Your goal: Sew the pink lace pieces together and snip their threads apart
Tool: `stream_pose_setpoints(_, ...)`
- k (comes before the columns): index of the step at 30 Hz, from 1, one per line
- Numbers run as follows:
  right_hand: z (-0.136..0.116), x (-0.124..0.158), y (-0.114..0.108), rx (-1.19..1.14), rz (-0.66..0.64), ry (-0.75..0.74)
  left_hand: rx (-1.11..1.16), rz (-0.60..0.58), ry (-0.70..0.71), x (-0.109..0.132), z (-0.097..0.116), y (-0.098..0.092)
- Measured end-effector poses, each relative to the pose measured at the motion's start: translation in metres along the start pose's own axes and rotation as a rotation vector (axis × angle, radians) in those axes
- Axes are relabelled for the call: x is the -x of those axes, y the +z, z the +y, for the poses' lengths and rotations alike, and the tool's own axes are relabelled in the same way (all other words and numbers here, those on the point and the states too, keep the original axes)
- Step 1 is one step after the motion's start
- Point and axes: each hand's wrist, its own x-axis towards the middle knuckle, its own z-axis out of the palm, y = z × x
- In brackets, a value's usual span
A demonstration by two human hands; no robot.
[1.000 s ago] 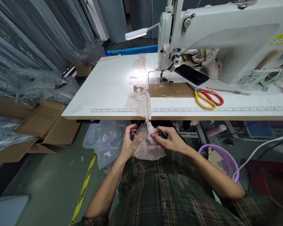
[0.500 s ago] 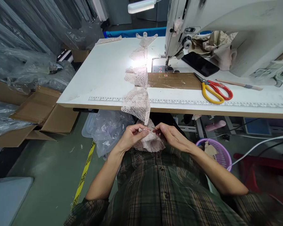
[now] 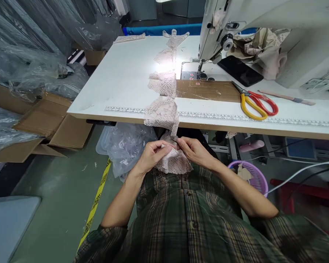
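A long strip of pale pink lace (image 3: pixel 162 111) runs down the white table and over its front edge into my lap. My left hand (image 3: pixel 150 157) is closed, thumb and fingers pinching the lace near its lower end. Close beside it, my right hand (image 3: pixel 194 150) is also closed, around a thin dark pointed tool (image 3: pixel 174 141) whose tip points left at the lace. Most of that tool is hidden in my fingers, so its kind is unclear. Bunched lace (image 3: pixel 175 163) hangs below both hands, against my shirt.
A sewing machine (image 3: pixel 216 33) stands on the table (image 3: pixel 120 76). Scissors (image 3: pixel 252 106), a black phone (image 3: pixel 240 71) and a brush (image 3: pixel 287 97) lie to the right. Below are a purple basket (image 3: pixel 259 179) and a plastic-lined bin (image 3: pixel 126 149). Cardboard boxes (image 3: pixel 49 120) sit at left.
My right hand has shifted slightly up and left, and the dark tool's tip now points left above the pinched lace. The view has tilted a little; the left hand keeps its pinch.
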Motion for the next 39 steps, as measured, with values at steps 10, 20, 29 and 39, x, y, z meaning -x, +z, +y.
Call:
stream_pose_setpoints(10,-0.005,0.004,0.003,0.055,-0.048,-0.039,0.016,0.021,-0.042,-0.001,0.006,0.002)
stream_pose_setpoints(20,0.015,0.012,0.018,-0.151,-0.105,0.041,0.091,-0.01,-0.096,-0.001,0.004,0.005)
stream_pose_setpoints(29,0.035,0.034,0.0,0.17,-0.068,0.134,-0.537,0.165,0.229,-0.025,-0.024,0.001)
stream_pose_setpoints(39,0.007,0.015,-0.017,0.063,0.249,-0.01,-0.659,0.122,0.456,-0.021,0.005,0.026)
